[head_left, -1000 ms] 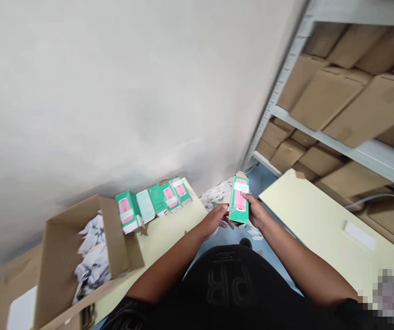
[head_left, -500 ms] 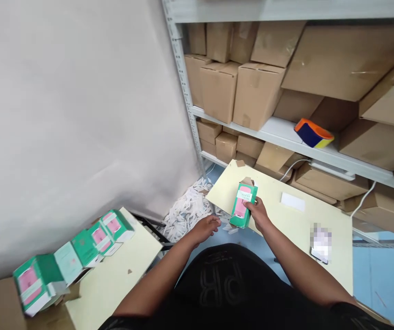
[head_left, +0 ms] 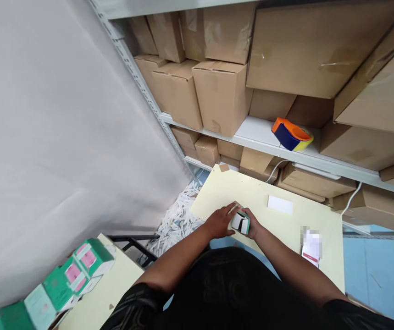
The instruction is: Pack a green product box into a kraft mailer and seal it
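A small green carton (head_left: 241,222) is held in front of my body, over the near edge of the pale yellow table (head_left: 248,190). Its end with white flaps faces me, and a dark gap shows between the flaps. My right hand (head_left: 252,223) grips the carton from the right side. At its left and far side is my left hand (head_left: 221,221), with the fingers curved against the carton and the thumb low beside the white end. Where the fingertips press on the far side is partly hidden.
A row of green and pink cartons (head_left: 57,285) lines the left table (head_left: 103,279). White paper strips (head_left: 178,220) heap on the floor. Beyond the table, a shelf (head_left: 238,137) holds brown boxes and an orange-blue-yellow ring (head_left: 291,134). A white card (head_left: 280,205) and a phone (head_left: 311,247) lie right.
My left hand has come across to the carton and now touches it. The carton has turned so its white-flapped end faces me instead of its pink front. The view has shifted right.
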### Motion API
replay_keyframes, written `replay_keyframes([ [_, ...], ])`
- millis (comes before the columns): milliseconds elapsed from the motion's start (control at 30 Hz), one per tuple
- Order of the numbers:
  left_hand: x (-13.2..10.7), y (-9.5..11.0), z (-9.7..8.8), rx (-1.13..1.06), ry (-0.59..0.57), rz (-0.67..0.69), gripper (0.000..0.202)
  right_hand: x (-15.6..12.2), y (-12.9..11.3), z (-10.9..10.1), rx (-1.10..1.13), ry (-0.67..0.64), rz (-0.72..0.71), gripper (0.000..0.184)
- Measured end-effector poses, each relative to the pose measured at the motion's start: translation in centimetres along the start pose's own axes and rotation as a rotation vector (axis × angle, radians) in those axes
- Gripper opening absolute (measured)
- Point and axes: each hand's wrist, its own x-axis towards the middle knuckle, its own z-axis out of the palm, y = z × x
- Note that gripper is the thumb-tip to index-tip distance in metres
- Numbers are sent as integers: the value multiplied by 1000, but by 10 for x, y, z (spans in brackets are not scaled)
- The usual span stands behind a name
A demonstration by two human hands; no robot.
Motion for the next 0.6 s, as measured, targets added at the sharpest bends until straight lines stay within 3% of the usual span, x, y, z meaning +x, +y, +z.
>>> replay_keyframes([
  [100, 28, -17, -3, -68, -43, 14, 89, 12, 4, 1, 99, 29, 216, 60],
  [167, 41, -30, -8, -110, -79, 15, 81, 16, 5, -3, 61, 114, 238, 68],
  [233, 52, -42, -15, -136, -95, 3, 79, 15, 7, -6, 4, 275, 144, 69],
  [300, 62, -52, -23, -147, -104, -26, 80, 7, 9, -4, -66, 449, -57, 64],
  [400, 77, -62, -31, -189, -154, -18, 83, -8, 8, 11, -204, 595, -306, 60],
  [467, 84, -64, -34, -245, -215, 34, 85, -13, 4, 25, -314, 671, -351, 65],
  [600, 86, -65, -35, -345, -296, 90, 84, -16, -6, 34, -489, 768, -292, 72],
])
